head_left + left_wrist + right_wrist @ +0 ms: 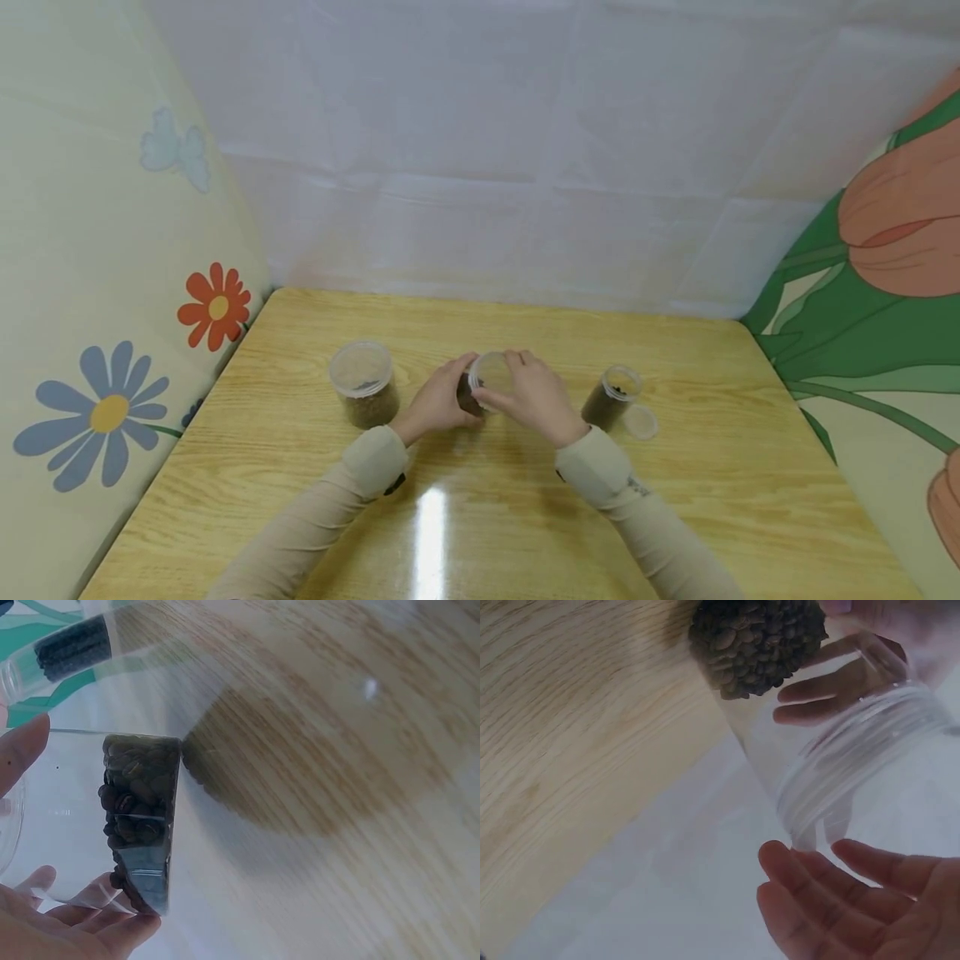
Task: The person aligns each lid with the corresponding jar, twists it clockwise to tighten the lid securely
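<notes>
Between both hands is a clear plastic jar (750,727), partly filled with dark brown beans (139,795) and tilted close over the table. My left hand (438,396) grips its side, the thumb on one side and the fingers spread along the other. At the jar's mouth, my right hand (536,396) holds the clear round lid (492,372) by its edge, thumb at the near side and fingers at the far side. The right wrist view shows the fingertips (776,855) right at the ridged rim.
A wider lidded jar (367,404) with brown contents stands left of my hands. On the right stands a slimmer jar (606,407) of black bits, with a round clear lid (641,422) lying beside it. A white cloth backdrop (495,167) hangs behind the wooden table (495,533).
</notes>
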The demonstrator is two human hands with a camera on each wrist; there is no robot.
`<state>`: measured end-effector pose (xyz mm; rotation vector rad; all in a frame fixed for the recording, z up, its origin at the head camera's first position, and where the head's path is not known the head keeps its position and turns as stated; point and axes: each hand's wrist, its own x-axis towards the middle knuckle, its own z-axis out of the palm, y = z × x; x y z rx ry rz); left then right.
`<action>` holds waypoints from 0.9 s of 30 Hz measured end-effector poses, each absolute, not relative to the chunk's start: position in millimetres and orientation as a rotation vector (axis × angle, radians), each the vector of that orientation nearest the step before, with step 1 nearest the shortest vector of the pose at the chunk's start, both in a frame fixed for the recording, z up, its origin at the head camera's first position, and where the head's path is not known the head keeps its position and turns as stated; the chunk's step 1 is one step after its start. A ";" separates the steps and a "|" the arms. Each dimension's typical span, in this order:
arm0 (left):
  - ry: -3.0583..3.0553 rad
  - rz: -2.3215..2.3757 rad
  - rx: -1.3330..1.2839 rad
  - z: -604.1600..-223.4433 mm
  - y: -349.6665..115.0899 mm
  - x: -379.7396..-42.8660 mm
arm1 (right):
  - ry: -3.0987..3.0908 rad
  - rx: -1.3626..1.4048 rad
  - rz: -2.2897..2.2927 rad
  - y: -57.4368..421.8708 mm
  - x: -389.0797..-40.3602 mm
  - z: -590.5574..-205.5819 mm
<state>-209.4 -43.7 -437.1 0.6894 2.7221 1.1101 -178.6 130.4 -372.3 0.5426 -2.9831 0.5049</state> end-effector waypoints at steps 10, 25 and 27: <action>2.737 1.105 0.705 -437.1 -43.4 -210.2 | -3.024 0.900 0.689 147.2 -184.4 -365.6; 2.713 1.124 0.679 -438.3 -43.3 -209.4 | -3.047 0.573 0.619 137.0 -179.7 -374.7; 2.706 1.137 0.679 -437.9 -43.4 -209.3 | -3.057 0.556 0.602 136.2 -178.6 -373.1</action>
